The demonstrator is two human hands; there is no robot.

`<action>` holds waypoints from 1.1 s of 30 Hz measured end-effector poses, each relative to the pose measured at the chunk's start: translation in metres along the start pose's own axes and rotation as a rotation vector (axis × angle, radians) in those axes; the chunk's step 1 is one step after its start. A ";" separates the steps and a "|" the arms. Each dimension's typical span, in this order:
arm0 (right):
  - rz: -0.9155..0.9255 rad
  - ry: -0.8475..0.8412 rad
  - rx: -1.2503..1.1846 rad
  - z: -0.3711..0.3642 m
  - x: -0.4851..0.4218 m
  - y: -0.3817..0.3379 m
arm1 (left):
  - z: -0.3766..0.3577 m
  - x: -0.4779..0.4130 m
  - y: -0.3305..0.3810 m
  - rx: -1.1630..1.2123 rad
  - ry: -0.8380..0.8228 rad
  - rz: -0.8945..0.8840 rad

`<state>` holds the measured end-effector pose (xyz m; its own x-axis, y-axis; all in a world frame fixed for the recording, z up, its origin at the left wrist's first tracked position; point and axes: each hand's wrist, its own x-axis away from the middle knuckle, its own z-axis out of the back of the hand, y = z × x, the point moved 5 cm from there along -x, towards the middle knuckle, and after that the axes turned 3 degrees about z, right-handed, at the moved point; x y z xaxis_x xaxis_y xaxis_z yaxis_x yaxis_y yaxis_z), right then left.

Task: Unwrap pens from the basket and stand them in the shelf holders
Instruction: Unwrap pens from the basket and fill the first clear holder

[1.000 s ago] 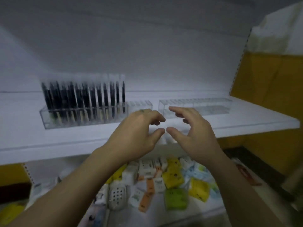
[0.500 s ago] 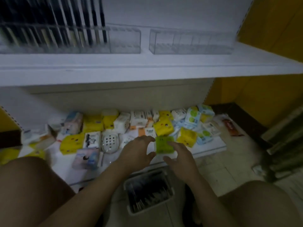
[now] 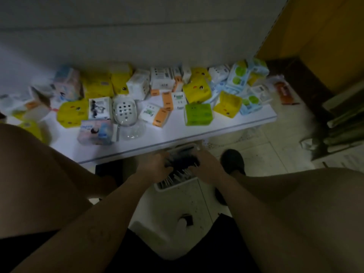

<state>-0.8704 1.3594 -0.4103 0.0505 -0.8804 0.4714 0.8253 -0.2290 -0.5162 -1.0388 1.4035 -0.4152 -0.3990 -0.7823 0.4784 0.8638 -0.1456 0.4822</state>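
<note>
Reaching down between the knees, the left hand (image 3: 155,164) and right hand (image 3: 206,164) flank dark pens (image 3: 183,160) in the white basket (image 3: 173,189). In the dim blur I cannot tell whether either has clenched. Lifting one wrapped bundle clear of its neighbours seems wisest. Just beyond the hands, a white lower shelf (image 3: 177,133) carries tissue packs (image 3: 198,114), with tiled floor (image 3: 266,150) to their right.

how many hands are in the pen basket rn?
2. The left hand is at the left side of the basket and the right hand at its right side, both down among the dark pens. Their fingertips are hidden, so any grip is unclear.
</note>
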 end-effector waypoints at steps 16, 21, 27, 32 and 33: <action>-0.096 -0.360 0.261 -0.081 -0.069 0.057 | -0.088 -0.044 -0.047 -0.057 -0.294 0.240; -0.051 -0.320 0.365 -0.099 -0.102 0.062 | -0.082 -0.045 -0.056 0.034 -0.326 0.346; -0.066 -0.361 0.369 -0.122 -0.115 0.066 | -0.080 -0.053 -0.061 0.055 -0.370 0.379; -0.063 -0.379 0.358 -0.124 -0.120 0.073 | -0.080 -0.062 -0.057 0.122 -0.324 0.446; -0.064 -0.366 0.327 -0.123 -0.119 0.074 | -0.082 -0.064 -0.055 0.132 -0.332 0.439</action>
<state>-0.8841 1.3964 -0.5930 0.1396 -0.6514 0.7458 0.9636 -0.0840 -0.2537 -1.0354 1.4116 -0.5326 -0.1050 -0.5170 0.8495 0.9332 0.2440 0.2638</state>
